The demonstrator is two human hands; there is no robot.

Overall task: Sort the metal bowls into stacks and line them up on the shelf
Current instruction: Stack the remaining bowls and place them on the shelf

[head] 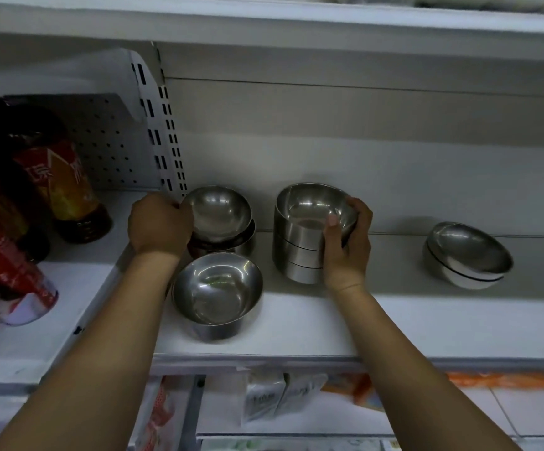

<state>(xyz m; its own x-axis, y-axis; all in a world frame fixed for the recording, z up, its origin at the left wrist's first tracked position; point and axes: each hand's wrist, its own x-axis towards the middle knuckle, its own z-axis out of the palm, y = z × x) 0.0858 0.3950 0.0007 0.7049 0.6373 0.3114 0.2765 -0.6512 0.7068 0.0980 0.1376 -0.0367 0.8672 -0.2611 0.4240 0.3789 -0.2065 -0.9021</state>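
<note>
A shiny, tilted bowl on the left stack is gripped by the left hand; the top bowl of the middle stack is held by the right hand.

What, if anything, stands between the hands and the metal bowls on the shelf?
Nothing visible does. The left hand holds the left stack's top bowl; the right hand holds the middle stack's top bowl. The front bowl stands clear of both.
</note>
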